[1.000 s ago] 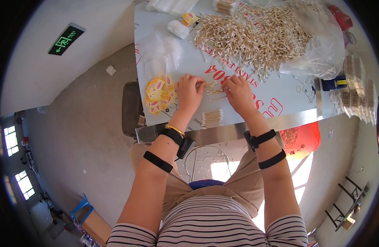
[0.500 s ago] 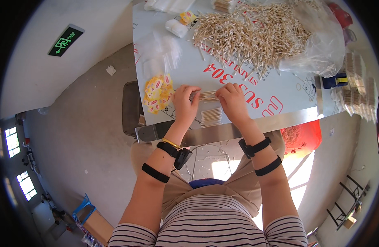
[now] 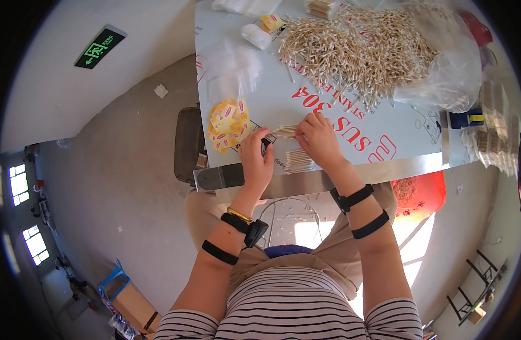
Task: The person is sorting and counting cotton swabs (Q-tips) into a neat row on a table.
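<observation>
A small bundle of cotton swabs (image 3: pixel 285 131) lies on the printed metal tabletop (image 3: pixel 328 148). My right hand (image 3: pixel 319 140) pinches the right end of that bundle. To its left, my left hand (image 3: pixel 256 157) is curled, a little apart from the swabs, with a small dark thing (image 3: pixel 266 145) between thumb and fingers that I cannot make out. Nearer the front edge, a neat row of swabs (image 3: pixel 299 161) lies between my hands. Yellow printed packets (image 3: pixel 229 122) are piled just beyond my left hand.
A big heap of loose swabs (image 3: pixel 357 51) covers the far side, beside a clear plastic bag (image 3: pixel 450 79). Clear sleeves (image 3: pixel 232 68) lie at the far left. Bundled swab packs (image 3: pixel 492 130) stand at the right. A red bag (image 3: pixel 422 195) is below the table edge.
My left hand has drawn back from the left end of the swab bundle, toward me. My right hand stays at the bundle's right end. The whole view has shifted slightly.
</observation>
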`<move>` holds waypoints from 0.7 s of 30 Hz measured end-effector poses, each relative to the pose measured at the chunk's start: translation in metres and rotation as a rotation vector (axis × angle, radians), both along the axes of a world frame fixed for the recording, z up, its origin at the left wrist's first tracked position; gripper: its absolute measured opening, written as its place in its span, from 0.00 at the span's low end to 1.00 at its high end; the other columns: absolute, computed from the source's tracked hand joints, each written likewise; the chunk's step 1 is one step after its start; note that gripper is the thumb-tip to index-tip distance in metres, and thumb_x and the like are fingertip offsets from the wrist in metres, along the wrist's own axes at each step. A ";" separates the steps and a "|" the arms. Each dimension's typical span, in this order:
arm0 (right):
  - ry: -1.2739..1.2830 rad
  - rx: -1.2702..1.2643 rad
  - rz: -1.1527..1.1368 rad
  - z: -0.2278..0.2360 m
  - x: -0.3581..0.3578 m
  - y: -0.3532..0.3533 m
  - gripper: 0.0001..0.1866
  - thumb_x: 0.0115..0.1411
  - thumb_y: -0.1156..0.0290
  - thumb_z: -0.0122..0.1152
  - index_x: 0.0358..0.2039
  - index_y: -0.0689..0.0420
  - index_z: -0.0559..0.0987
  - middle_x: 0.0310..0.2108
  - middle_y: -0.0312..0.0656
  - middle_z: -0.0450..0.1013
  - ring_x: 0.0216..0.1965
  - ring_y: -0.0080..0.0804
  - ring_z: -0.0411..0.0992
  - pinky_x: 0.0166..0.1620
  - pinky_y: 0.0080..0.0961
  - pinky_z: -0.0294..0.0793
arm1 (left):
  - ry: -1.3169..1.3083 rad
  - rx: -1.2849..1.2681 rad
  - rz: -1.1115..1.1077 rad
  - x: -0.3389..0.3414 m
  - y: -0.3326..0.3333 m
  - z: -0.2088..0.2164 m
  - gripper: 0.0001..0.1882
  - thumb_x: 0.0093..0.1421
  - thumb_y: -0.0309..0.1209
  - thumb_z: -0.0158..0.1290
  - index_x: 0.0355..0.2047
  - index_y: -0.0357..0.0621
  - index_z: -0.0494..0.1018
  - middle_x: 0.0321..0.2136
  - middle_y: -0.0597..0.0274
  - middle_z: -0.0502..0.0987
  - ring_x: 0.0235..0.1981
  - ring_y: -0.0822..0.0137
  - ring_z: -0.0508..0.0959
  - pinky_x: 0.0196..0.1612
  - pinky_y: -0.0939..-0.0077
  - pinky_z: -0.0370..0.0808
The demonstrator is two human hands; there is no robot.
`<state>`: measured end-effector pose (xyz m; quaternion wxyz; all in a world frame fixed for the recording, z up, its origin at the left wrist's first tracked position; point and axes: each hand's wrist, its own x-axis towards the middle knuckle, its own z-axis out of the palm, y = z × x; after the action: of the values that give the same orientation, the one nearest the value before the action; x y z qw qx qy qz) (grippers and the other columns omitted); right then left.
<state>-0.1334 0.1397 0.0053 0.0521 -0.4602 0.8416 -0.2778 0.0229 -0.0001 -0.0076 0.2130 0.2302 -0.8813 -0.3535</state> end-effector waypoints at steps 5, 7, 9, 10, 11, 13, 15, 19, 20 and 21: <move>-0.030 -0.024 0.021 0.012 -0.006 0.011 0.06 0.54 0.72 0.71 0.31 0.51 0.81 0.38 0.37 0.71 0.46 0.38 0.70 0.50 0.37 0.69 | 0.003 0.034 -0.005 0.002 0.002 0.001 0.23 0.60 0.23 0.57 0.57 0.48 0.72 0.56 0.60 0.77 0.58 0.54 0.73 0.62 0.55 0.63; -0.062 -0.027 0.027 0.016 -0.006 0.017 0.09 0.52 0.75 0.72 0.33 0.52 0.80 0.38 0.37 0.71 0.46 0.40 0.70 0.49 0.38 0.69 | -0.008 0.031 -0.002 0.003 0.002 0.001 0.23 0.60 0.23 0.56 0.57 0.48 0.72 0.56 0.60 0.76 0.59 0.55 0.73 0.62 0.55 0.62; -0.058 0.010 0.047 0.014 -0.005 0.023 0.08 0.53 0.73 0.72 0.33 0.51 0.81 0.38 0.37 0.71 0.46 0.39 0.70 0.50 0.38 0.69 | -0.009 0.005 -0.010 0.002 0.003 0.001 0.23 0.61 0.23 0.56 0.57 0.48 0.72 0.56 0.60 0.76 0.58 0.55 0.73 0.61 0.56 0.63; -0.054 0.044 0.069 0.012 -0.005 0.026 0.07 0.54 0.72 0.71 0.33 0.50 0.81 0.38 0.36 0.71 0.46 0.38 0.69 0.50 0.38 0.68 | -0.009 0.007 -0.010 0.003 0.004 0.001 0.23 0.61 0.23 0.56 0.57 0.48 0.72 0.56 0.60 0.76 0.58 0.55 0.73 0.61 0.56 0.63; -0.055 0.045 0.069 0.012 -0.003 0.025 0.07 0.54 0.72 0.71 0.33 0.50 0.81 0.38 0.36 0.71 0.46 0.38 0.69 0.50 0.38 0.68 | -0.012 -0.010 -0.018 0.002 0.005 0.002 0.23 0.60 0.23 0.56 0.57 0.48 0.72 0.56 0.60 0.76 0.58 0.55 0.73 0.61 0.56 0.62; -0.064 -0.018 0.017 0.013 0.000 0.023 0.08 0.53 0.72 0.72 0.33 0.50 0.81 0.38 0.36 0.70 0.46 0.38 0.69 0.50 0.37 0.69 | -0.016 -0.028 -0.024 0.002 0.007 0.002 0.22 0.60 0.23 0.56 0.56 0.48 0.72 0.56 0.60 0.76 0.58 0.55 0.73 0.61 0.55 0.62; -0.059 -0.039 0.009 0.014 0.001 0.019 0.09 0.52 0.74 0.72 0.33 0.51 0.80 0.37 0.36 0.71 0.45 0.39 0.70 0.49 0.38 0.69 | -0.037 -0.004 -0.023 0.002 0.010 0.003 0.22 0.60 0.23 0.56 0.56 0.47 0.72 0.56 0.60 0.76 0.58 0.54 0.73 0.63 0.55 0.62; -0.005 -0.014 0.020 0.012 0.000 0.011 0.09 0.52 0.75 0.72 0.33 0.52 0.80 0.36 0.37 0.70 0.44 0.39 0.70 0.48 0.38 0.69 | -0.031 -0.015 -0.041 0.003 0.011 0.004 0.23 0.60 0.23 0.56 0.56 0.47 0.72 0.56 0.59 0.76 0.58 0.54 0.73 0.64 0.55 0.61; -0.004 -0.015 0.020 0.010 -0.001 0.010 0.09 0.52 0.75 0.72 0.33 0.52 0.80 0.36 0.37 0.70 0.44 0.39 0.70 0.48 0.38 0.69 | -0.022 -0.017 -0.062 0.001 0.012 0.005 0.23 0.59 0.23 0.56 0.56 0.46 0.72 0.56 0.59 0.76 0.58 0.53 0.73 0.64 0.55 0.61; 0.005 0.011 0.027 0.009 -0.002 0.009 0.09 0.52 0.74 0.72 0.33 0.52 0.80 0.37 0.37 0.70 0.45 0.39 0.70 0.48 0.38 0.69 | -0.014 -0.019 -0.083 0.001 0.013 0.005 0.23 0.59 0.22 0.56 0.56 0.46 0.72 0.56 0.59 0.76 0.58 0.53 0.73 0.64 0.55 0.62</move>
<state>-0.1350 0.1490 0.0142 0.0562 -0.4721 0.8369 -0.2712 0.0234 0.0126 -0.0026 0.1942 0.1940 -0.8949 -0.3518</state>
